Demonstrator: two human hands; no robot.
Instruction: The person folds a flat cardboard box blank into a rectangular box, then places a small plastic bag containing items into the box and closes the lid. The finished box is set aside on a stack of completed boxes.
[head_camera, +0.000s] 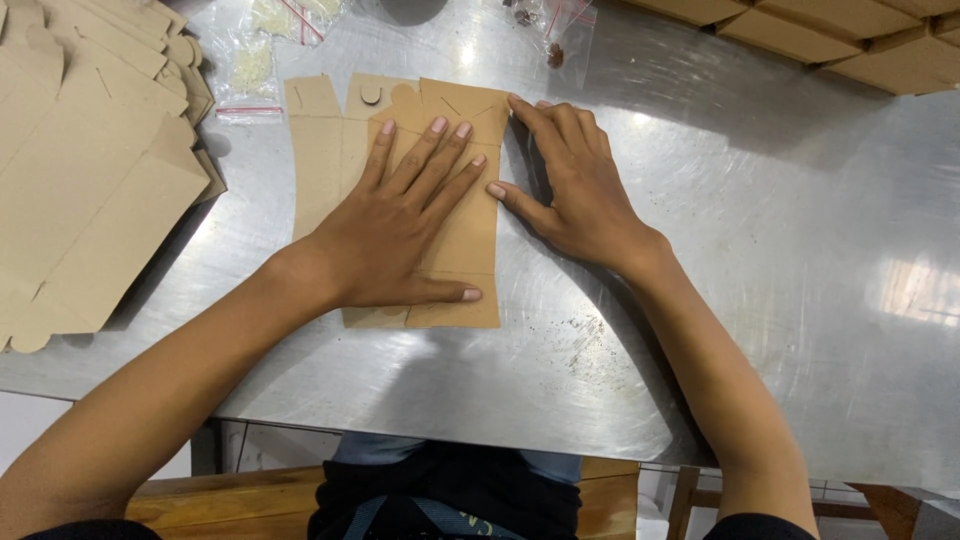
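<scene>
**Flat carton blank being creased on the steel bench**

Step in hand, as judged: pressing a fold into a die-cut cardboard box blank (330, 170). The blank lies flat on the metal bench (760, 280), straight ahead of the person, with its right-hand panel doubled over onto the middle.

Left hand (400, 235): open, palm down, fingers spread and pointing away from the body, lying across the folded panel; thumb stretched out along the lower part of the blank. Forearm comes in from lower left.

Right hand (575, 190): open and flat, gripping nothing. It rests mostly on the bench just beside the blank's right edge, with the index fingertip touching the top corner and the thumb tip meeting the fold line.

Next move, as judged: it calls for steady downward pressure along the crease while the left palm keeps the blank from sliding on the smooth steel.

Nearby: a stack of unfolded blanks (90, 170) at far left; small clear bags (250, 70) near the top edge; assembled brown boxes (850, 40) at upper right.
</scene>
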